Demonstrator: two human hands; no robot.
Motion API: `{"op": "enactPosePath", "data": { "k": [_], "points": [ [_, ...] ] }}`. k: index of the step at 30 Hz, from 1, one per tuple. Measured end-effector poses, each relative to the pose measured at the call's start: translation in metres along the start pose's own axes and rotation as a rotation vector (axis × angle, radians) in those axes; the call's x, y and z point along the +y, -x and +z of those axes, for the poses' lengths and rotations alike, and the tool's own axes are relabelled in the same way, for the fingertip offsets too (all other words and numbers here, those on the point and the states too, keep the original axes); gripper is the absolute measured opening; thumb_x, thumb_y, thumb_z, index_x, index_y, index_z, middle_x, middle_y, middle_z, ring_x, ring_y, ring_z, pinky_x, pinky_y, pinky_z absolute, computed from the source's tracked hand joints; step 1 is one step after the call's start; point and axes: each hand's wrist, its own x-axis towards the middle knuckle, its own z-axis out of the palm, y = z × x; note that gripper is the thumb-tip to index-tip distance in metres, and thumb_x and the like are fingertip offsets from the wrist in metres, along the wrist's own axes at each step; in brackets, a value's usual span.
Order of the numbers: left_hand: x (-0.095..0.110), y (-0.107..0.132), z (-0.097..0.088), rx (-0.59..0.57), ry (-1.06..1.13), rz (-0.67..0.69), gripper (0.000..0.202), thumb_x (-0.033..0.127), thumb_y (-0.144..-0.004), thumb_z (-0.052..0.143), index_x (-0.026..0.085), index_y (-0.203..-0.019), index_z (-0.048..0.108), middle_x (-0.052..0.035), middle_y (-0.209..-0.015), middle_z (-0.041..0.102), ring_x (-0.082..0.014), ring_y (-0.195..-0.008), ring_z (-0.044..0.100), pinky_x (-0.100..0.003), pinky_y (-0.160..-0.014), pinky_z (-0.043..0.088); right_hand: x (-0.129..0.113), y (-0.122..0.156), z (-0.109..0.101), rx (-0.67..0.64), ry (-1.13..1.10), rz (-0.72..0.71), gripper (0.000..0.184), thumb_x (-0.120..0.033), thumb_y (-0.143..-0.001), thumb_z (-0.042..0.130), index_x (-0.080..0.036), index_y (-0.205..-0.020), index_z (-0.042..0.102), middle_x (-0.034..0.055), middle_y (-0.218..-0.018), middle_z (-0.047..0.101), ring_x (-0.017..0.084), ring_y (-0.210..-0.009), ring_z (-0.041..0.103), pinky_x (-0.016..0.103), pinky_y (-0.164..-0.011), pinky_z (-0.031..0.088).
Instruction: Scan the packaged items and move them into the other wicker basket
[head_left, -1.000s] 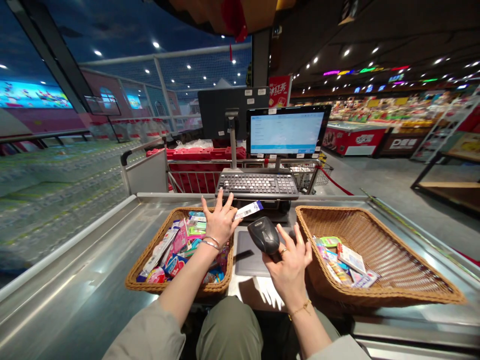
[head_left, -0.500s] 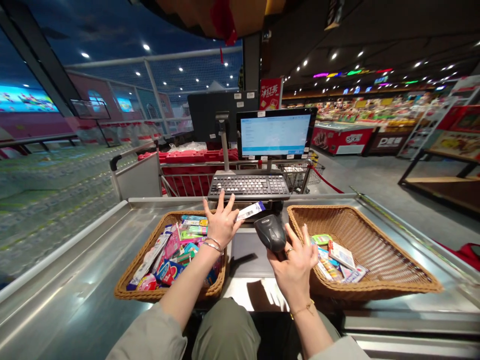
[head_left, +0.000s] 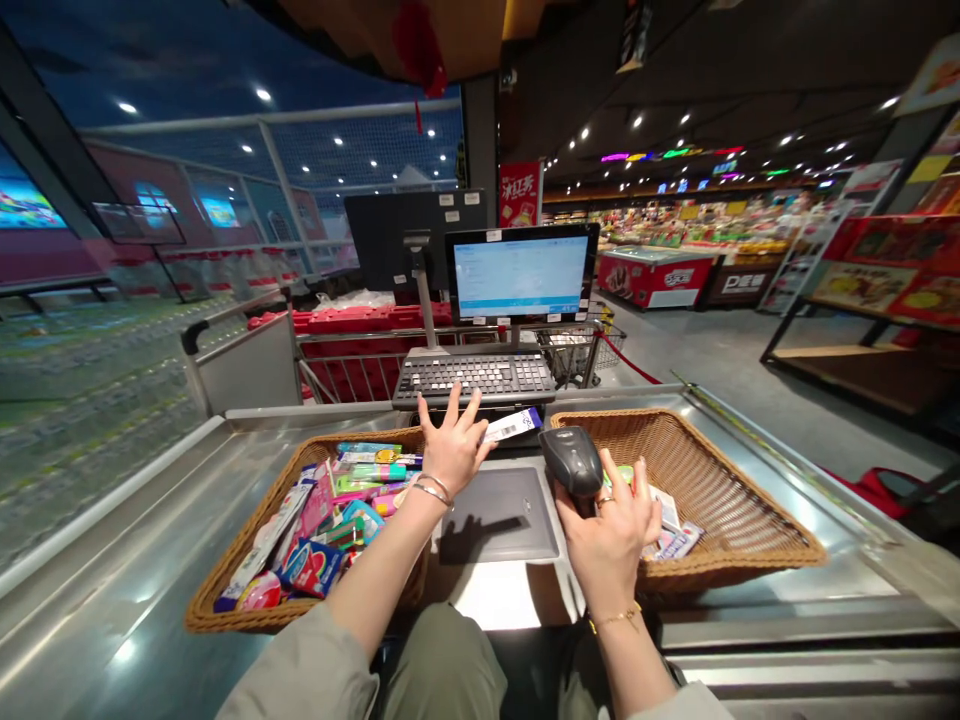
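Observation:
My left hand [head_left: 454, 450] pinches a slim white box [head_left: 513, 428] with a blue end between thumb and fingers, the other fingers spread. A barcode shows on the box's upturned side. My right hand [head_left: 611, 530] is wrapped round a black barcode scanner [head_left: 571, 460], whose head is close to the box's blue end. Under the two hands lies a flat grey pad [head_left: 491, 543] with their shadow on it. To the left, a wicker basket [head_left: 201, 606] is full of small packaged goods [head_left: 311, 567]. The right wicker basket [head_left: 739, 490] holds several packages [head_left: 679, 540], partly hidden by my right hand.
A keyboard [head_left: 480, 375] sits just beyond the box, below a lit monitor [head_left: 521, 275]. A second screen [head_left: 382, 240] faces away. The metal counter [head_left: 142, 560] runs to both sides. Shopping carts [head_left: 367, 360] stand behind it.
The view has turned a little to the right. The scanner and my right hand have shifted right against the baskets, and more of the grey pad shows. Both hands keep their holds.

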Motion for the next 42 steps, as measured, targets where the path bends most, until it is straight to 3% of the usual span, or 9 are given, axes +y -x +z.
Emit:
{"op": "enactPosePath", "data": {
  "k": [8,18,25,29,32,35,42],
  "points": [
    [0.020,-0.020,0.009,-0.019,0.023,0.066,0.017,0.037,-0.085,0.064,0.026,-0.098,0.068,-0.0057,-0.148,0.045,-0.0365,-0.145,0.022,-0.077,-0.108,-0.009,0.023,-0.012,-0.010,0.057,0.033,0.101,0.036,-0.046,-0.082,0.061,-0.018,-0.104,0.066,0.0137,-0.129,0.062,0.037,-0.139,0.033,0.063,-0.109,0.016],
    [0.052,-0.044,0.027,-0.017,0.065,0.202,0.014,0.034,-0.085,0.064,0.027,-0.097,0.069,-0.0049,-0.149,0.045,-0.0359,-0.145,0.023,-0.076,-0.108,-0.012,0.054,-0.027,-0.027,0.152,0.086,0.229,0.035,-0.050,-0.080,0.064,-0.018,-0.094,0.068,0.0133,-0.131,0.061,0.038,-0.137,0.036,0.060,-0.108,0.018],
    [0.075,-0.062,0.044,-0.049,0.082,0.323,0.019,0.034,-0.089,0.061,0.032,-0.106,0.068,-0.0010,-0.151,0.041,-0.0350,-0.147,0.018,-0.077,-0.106,-0.012,0.075,-0.036,-0.036,0.240,0.125,0.326,0.043,-0.055,-0.078,0.063,-0.016,-0.097,0.069,0.0157,-0.126,0.064,0.037,-0.134,0.041,0.059,-0.109,0.020],
    [0.097,-0.075,0.052,-0.083,0.102,0.429,0.038,0.023,-0.093,0.052,0.040,-0.126,0.057,0.0017,-0.154,0.036,-0.0332,-0.148,0.010,-0.078,-0.107,-0.008,0.086,-0.039,-0.041,0.281,0.148,0.379,0.051,-0.058,-0.076,0.063,-0.015,-0.104,0.068,0.0171,-0.124,0.064,0.038,-0.133,0.042,0.058,-0.108,0.022],
    [0.108,-0.080,0.053,-0.117,0.097,0.395,0.052,0.016,-0.092,0.048,0.039,-0.139,0.045,-0.0005,-0.157,0.030,-0.0319,-0.148,0.007,-0.077,-0.108,-0.007,0.091,-0.041,-0.045,0.285,0.160,0.384,0.047,-0.058,-0.076,0.063,-0.016,-0.098,0.069,0.0161,-0.124,0.065,0.038,-0.133,0.043,0.057,-0.108,0.023],
    [0.108,-0.077,0.051,-0.151,0.094,0.333,0.050,0.023,-0.092,0.050,0.037,-0.140,0.045,-0.0017,-0.158,0.026,-0.0311,-0.149,0.006,-0.075,-0.109,-0.009,0.091,-0.043,-0.045,0.269,0.162,0.372,0.044,-0.056,-0.076,0.065,-0.017,-0.096,0.070,0.0155,-0.125,0.064,0.038,-0.133,0.043,0.057,-0.108,0.023],
    [0.082,-0.046,0.032,-0.211,0.086,0.171,0.055,0.046,-0.090,0.053,0.033,-0.142,0.043,-0.0043,-0.159,0.022,-0.0337,-0.149,0.006,-0.075,-0.109,-0.008,0.070,-0.043,-0.036,0.197,0.109,0.307,0.043,-0.050,-0.078,0.064,-0.017,-0.106,0.068,0.0163,-0.127,0.063,0.037,-0.135,0.039,0.059,-0.110,0.019]
  ]
}}
